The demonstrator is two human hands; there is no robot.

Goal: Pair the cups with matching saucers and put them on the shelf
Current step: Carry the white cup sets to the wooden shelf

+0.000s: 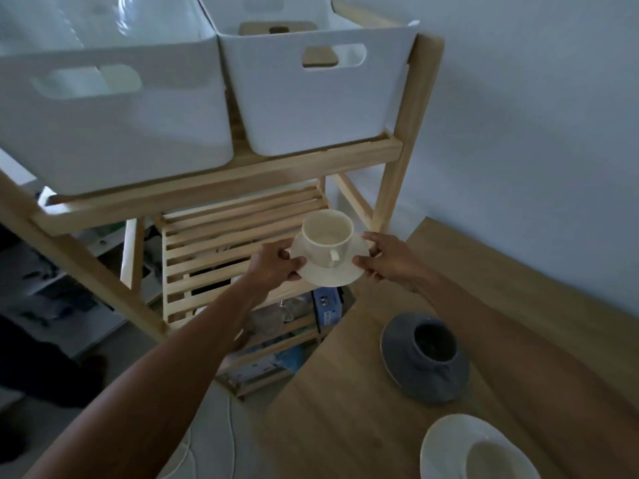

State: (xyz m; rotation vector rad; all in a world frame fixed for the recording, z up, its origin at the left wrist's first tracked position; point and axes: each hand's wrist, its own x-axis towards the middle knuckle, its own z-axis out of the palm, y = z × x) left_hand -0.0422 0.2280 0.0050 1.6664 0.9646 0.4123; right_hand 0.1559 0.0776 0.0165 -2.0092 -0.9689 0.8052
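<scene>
A cream cup (326, 236) stands on a matching cream saucer (328, 274), its handle turned toward me. My left hand (273, 262) grips the saucer's left rim and my right hand (383, 259) grips its right rim. The pair hangs just above the front right of the slatted middle shelf (214, 243) of a wooden rack. On the wooden table (345, 392) at lower right a grey cup (435, 347) sits on a grey saucer (401, 347). A white cup (494, 461) sits on a white saucer (449, 440) at the bottom edge.
Two white plastic bins (114, 126) (311, 91) fill the rack's top shelf. Boxes and bags (294, 316) crowd the lowest shelf. The rack's right post (397, 160) stands beside a white wall. A white cable (186, 454) lies on the floor.
</scene>
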